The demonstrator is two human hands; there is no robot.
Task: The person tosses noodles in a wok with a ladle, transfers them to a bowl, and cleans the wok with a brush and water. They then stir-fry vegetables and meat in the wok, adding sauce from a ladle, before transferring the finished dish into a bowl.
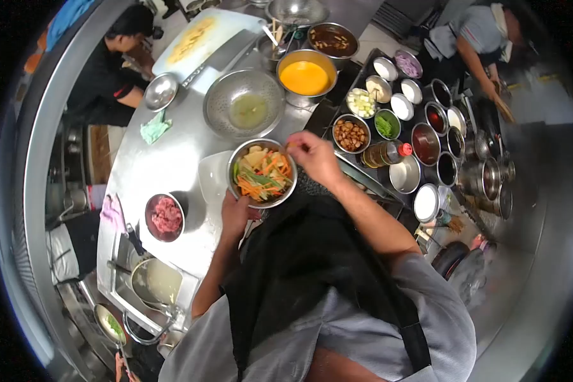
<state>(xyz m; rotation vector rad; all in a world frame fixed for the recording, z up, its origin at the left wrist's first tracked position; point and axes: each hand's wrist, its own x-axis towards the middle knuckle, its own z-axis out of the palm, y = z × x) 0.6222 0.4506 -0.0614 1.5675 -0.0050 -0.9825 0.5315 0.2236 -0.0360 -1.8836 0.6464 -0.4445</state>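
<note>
My left hand (239, 215) grips the near left rim of a metal bowl (293, 186). Inside the bowl are cut vegetables (264, 172), with orange strips, pale slices and some green pieces. Beside the bowl's right rim, my right hand (317, 156) is closed in a pinch; a small orange bit seems to show at the fingertips, too small to name. A white dish (212, 175) sits partly hidden behind the bowl. Farther back stands a perforated metal colander (219, 121) with a little pale liquid or residue showing at its centre.
Raw meat fills a bowl (165, 237) at left. A pot of orange liquid (304, 77) and a cleaver (232, 51) on a cutting board (242, 19) lie beyond. Several ingredient containers and an oil bottle (379, 155) line the right. Co-workers stand at both sides.
</note>
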